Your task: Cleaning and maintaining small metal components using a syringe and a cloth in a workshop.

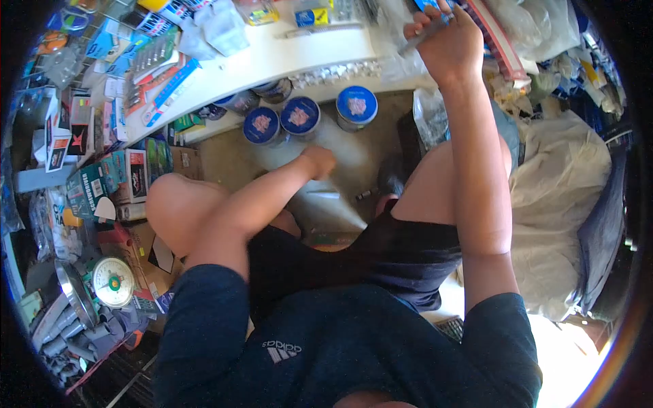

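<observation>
My right hand (455, 48) is raised at the far right of the bench. Its fingers close on a thin grey strip-like object (419, 39), blurred, whose exact kind I cannot tell. My left hand (321, 162) hangs curled between my knees, above the floor, its fingers turned away from view; whether it holds something is hidden. Just beyond it stand tubs with blue lids: one at the left (261, 125), one beside it (301, 115), and another farther right (356, 106). A clear plastic bag (431, 117) sits below my right wrist.
The white bench (326, 46) bears packaged goods and small metallic pieces (336, 73). Boxes (135, 176), a dial scale (113, 282) and grey pipe fittings (69, 326) crowd my left. A beige cloth cover (556, 204) lies at my right. A small dark cylinder (365, 195) rests on the floor.
</observation>
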`<state>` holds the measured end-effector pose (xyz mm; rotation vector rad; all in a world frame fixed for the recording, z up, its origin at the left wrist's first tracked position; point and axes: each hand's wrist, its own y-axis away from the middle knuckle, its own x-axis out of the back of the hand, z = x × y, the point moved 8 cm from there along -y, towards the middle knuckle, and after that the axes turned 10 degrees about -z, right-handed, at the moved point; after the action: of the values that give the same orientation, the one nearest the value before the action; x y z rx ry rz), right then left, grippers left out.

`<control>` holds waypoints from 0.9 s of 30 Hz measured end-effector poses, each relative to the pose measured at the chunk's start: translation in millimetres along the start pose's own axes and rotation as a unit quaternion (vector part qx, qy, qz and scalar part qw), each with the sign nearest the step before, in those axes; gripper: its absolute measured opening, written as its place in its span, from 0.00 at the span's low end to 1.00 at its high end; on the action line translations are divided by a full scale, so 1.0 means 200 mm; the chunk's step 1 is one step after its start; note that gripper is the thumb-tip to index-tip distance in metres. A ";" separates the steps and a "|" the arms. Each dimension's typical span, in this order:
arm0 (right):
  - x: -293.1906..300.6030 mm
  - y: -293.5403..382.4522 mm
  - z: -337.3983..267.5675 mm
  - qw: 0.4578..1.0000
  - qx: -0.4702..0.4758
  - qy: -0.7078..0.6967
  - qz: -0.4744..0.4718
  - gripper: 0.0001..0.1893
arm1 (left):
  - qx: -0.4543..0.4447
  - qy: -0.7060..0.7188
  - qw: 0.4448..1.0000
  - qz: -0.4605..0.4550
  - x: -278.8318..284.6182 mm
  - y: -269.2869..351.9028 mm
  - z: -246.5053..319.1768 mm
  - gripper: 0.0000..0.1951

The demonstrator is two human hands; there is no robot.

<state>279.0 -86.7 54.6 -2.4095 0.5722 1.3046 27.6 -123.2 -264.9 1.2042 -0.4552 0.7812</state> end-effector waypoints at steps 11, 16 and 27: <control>-0.08 0.07 -0.31 0.981 0.107 0.155 -0.044 0.10 | 0.149 0.046 0.979 0.129 -0.49 -0.45 0.42 0.09; -0.03 0.09 -0.18 0.982 0.075 0.174 0.023 0.11 | 0.140 0.126 0.972 0.140 -0.33 -0.36 0.28 0.12; -0.30 0.18 -0.03 0.905 -0.046 0.398 -0.140 0.17 | -0.087 0.474 0.812 0.328 1.40 0.93 -0.04 0.09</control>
<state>236.9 -109.3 104.8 -2.9196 0.3263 0.1873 74.9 -5.6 46.3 0.3317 -0.0737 1.7675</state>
